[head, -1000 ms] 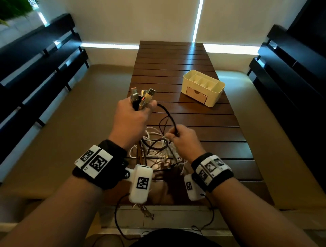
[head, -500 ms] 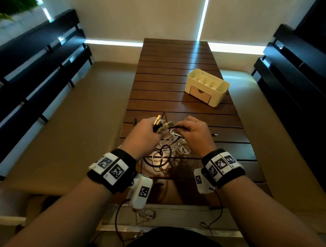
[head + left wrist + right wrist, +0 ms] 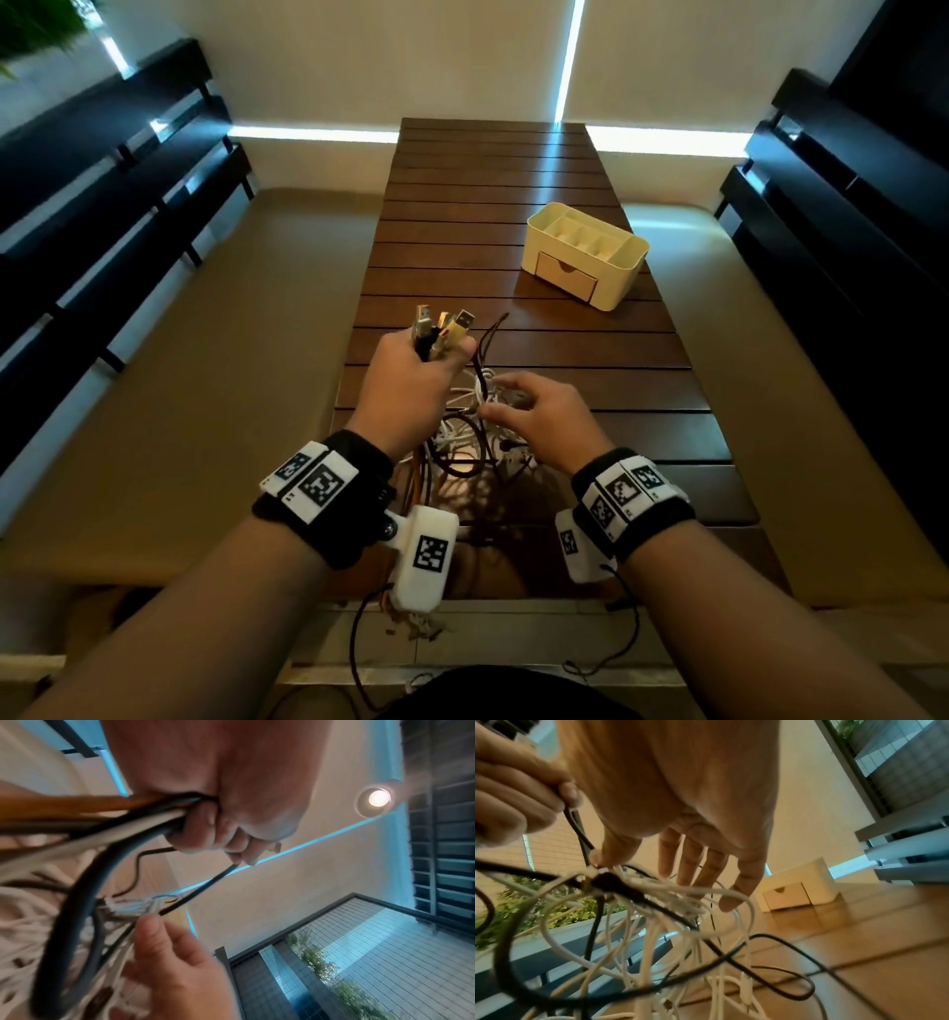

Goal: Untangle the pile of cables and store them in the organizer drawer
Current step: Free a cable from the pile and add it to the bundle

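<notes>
My left hand (image 3: 418,377) grips a bundle of cable ends, and their USB plugs (image 3: 444,324) stick up out of the fist. From it black, white and orange leads hang down into the tangled cable pile (image 3: 470,442) on the wooden table (image 3: 488,180). In the left wrist view the left hand (image 3: 231,817) is closed round these leads (image 3: 144,815). My right hand (image 3: 534,416) hovers just right of the tangle with fingers (image 3: 693,860) spread straight; its thumb (image 3: 613,845) touches a knot (image 3: 603,878). The cream organizer (image 3: 616,246) stands far right, its drawer (image 3: 565,275) closed.
Beige cushioned benches (image 3: 205,385) with dark slatted backs (image 3: 102,180) run along both sides of the narrow table. Some cables trail over the table's near edge (image 3: 513,591) toward my body. Bare slats lie between the pile and the organizer.
My left hand has lifted the plug bundle up off the pile again. My right hand has let go of the black cable and spread its fingers over the tangle.
</notes>
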Motion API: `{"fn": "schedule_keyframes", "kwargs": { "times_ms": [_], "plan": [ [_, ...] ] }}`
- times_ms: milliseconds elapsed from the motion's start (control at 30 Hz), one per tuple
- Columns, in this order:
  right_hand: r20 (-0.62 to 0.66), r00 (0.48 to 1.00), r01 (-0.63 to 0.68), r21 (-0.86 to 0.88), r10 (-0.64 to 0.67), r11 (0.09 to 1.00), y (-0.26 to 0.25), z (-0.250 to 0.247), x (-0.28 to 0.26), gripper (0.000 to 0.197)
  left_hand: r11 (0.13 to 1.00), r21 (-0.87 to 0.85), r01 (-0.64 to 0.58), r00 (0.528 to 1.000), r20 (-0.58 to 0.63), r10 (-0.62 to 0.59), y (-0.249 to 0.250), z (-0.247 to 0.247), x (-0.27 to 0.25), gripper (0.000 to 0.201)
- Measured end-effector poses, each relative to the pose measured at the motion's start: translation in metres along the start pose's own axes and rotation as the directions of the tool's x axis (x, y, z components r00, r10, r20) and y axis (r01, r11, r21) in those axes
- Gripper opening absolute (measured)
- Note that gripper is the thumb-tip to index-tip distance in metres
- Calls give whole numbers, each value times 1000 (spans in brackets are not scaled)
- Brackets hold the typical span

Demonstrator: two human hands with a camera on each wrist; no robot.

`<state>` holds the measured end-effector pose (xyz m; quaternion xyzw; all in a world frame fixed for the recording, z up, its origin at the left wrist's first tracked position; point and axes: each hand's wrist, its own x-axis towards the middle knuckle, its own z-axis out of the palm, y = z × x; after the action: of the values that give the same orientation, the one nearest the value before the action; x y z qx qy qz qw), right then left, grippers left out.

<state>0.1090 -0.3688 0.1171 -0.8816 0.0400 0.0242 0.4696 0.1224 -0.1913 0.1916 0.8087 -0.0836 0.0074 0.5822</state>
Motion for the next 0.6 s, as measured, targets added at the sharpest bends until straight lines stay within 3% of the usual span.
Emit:
{"fn": "schedule_keyframes", "kwargs": {
  "times_ms": [100,200,300,500,600],
  "plan": [
    [-26,991,123,-170,-129,978,-8,-8,5,53,999,-10,47,998,37,-46,-4,-1,-1,24],
    [-84,959,263,-100,-272,960,-17,-9,7,31,997,73,30,995,93,-36,-2,-1,-1,26],
    [6,978,210,-18,-210,977,-24,-8,6,8,996,90,25,993,109,-35,-3,0,-1,23],
    [173,983,74,-42,-66,996,-20,-5,1,4,997,77,-10,995,103,2,-4,3,-6,24],
    [185,977,132,-109,-111,985,-22,-7,-1,6,997,72,6,999,50,-10,-9,1,-6,21]
  ]
}}
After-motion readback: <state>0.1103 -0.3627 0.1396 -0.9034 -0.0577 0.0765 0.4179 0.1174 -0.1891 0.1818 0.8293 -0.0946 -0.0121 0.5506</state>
